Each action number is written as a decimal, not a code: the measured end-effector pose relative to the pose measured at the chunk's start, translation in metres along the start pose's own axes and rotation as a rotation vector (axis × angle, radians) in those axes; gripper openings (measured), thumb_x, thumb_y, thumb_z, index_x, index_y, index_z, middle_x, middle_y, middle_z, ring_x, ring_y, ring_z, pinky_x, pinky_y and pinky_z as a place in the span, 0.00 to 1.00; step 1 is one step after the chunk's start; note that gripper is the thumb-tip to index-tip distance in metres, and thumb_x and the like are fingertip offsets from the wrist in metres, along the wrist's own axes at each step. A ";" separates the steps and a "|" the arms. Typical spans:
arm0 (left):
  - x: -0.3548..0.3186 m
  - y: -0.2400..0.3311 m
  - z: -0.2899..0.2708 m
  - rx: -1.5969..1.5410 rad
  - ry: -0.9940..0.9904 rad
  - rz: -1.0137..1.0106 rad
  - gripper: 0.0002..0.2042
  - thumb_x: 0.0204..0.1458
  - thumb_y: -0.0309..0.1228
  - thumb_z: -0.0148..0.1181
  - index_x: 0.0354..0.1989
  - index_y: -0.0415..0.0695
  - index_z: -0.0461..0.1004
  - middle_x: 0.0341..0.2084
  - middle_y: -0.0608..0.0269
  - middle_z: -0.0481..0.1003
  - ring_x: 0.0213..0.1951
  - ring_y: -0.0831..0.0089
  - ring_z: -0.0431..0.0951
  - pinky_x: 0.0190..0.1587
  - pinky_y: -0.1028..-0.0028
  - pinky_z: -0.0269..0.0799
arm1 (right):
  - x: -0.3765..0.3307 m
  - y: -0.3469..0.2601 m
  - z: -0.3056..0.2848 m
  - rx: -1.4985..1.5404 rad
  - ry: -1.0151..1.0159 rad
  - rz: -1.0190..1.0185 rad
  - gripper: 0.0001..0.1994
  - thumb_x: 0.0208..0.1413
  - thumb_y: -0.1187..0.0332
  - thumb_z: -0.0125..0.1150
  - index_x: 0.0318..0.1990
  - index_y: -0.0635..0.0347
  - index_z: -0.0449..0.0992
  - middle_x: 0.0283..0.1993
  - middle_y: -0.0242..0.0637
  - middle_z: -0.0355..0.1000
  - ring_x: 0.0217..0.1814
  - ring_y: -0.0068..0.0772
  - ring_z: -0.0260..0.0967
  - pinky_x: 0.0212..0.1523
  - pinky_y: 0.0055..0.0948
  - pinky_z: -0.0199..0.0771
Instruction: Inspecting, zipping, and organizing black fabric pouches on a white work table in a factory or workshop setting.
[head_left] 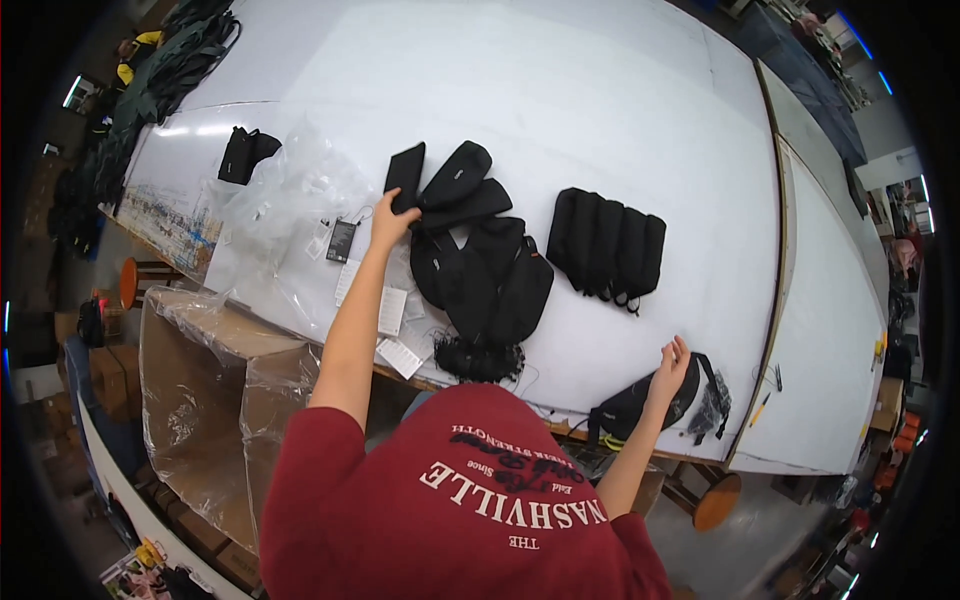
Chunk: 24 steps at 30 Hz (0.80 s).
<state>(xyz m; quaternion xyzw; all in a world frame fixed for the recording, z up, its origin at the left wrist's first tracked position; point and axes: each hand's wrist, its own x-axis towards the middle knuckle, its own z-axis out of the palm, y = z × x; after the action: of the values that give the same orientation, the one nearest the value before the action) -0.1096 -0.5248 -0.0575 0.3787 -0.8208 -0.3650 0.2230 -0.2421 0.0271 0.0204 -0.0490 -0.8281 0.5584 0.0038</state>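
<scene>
My left hand [393, 216] is closed on the lower end of a flat black rectangular piece [406, 168], with the thumb to its right. Beside it lie several black bags or pouches [462, 180], partly overlapping, and below them a larger black heap [482, 275] that looks like bags too. My right hand [671, 366] is raised with nothing visible in it, its fingers loosely bent and apart. Under and beside that hand is a black waist bag [682, 400] with straps. A bundle of black strings [478, 358] lies near the table's front edge.
The white table [520, 80] carries a row of black rolled pouches [606, 245], clear plastic bags [290, 200], white label sheets [398, 357] and a black tag [341, 241]. Plastic-lined cardboard boxes [200, 340] stand at the front left. A wooden stool [717, 500] is at the lower right.
</scene>
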 end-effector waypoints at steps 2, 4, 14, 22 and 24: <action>0.007 0.004 -0.019 -0.090 0.202 -0.057 0.22 0.43 0.37 0.63 0.47 0.40 0.74 0.41 0.46 0.74 0.45 0.54 0.73 0.50 0.63 0.68 | -0.017 -0.023 0.005 0.039 0.010 -0.042 0.15 0.62 0.68 0.51 0.55 0.62 0.67 0.53 0.40 0.67 0.49 0.29 0.66 0.50 0.26 0.65; -0.003 0.053 -0.028 -0.191 0.248 -0.111 0.17 0.46 0.34 0.60 0.44 0.40 0.76 0.41 0.51 0.73 0.43 0.59 0.74 0.47 0.65 0.69 | -0.043 -0.038 -0.003 0.045 0.025 -0.123 0.14 0.61 0.69 0.51 0.53 0.63 0.68 0.52 0.39 0.68 0.49 0.28 0.66 0.49 0.25 0.65; -0.187 0.255 -0.124 -0.095 -0.411 1.090 0.23 0.31 0.16 0.61 0.41 0.48 0.81 0.56 0.53 0.68 0.57 0.53 0.68 0.57 0.62 0.66 | -0.102 -0.173 0.029 0.669 -0.686 -0.122 0.37 0.56 0.54 0.59 0.67 0.56 0.49 0.57 0.45 0.66 0.51 0.34 0.70 0.53 0.30 0.66; -0.228 0.259 -0.148 -0.616 -0.769 0.601 0.43 0.35 0.41 0.76 0.62 0.47 0.61 0.64 0.51 0.56 0.61 0.58 0.61 0.58 0.66 0.61 | -0.131 -0.202 0.000 0.351 -0.649 -0.259 0.18 0.50 0.71 0.66 0.49 0.59 0.70 0.42 0.35 0.73 0.44 0.23 0.68 0.45 0.20 0.66; -0.236 0.262 -0.140 -0.500 -0.555 0.510 0.41 0.34 0.39 0.76 0.60 0.45 0.63 0.60 0.53 0.61 0.57 0.63 0.65 0.56 0.67 0.63 | -0.137 -0.203 -0.002 0.293 -0.672 -0.352 0.16 0.51 0.72 0.65 0.48 0.60 0.71 0.42 0.34 0.73 0.42 0.22 0.68 0.45 0.20 0.65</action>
<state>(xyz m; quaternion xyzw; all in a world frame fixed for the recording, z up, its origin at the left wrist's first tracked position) 0.0051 -0.2835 0.2115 -0.0134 -0.8033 -0.5730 0.1619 -0.1215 -0.0580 0.2159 0.2797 -0.6909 0.6461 -0.1645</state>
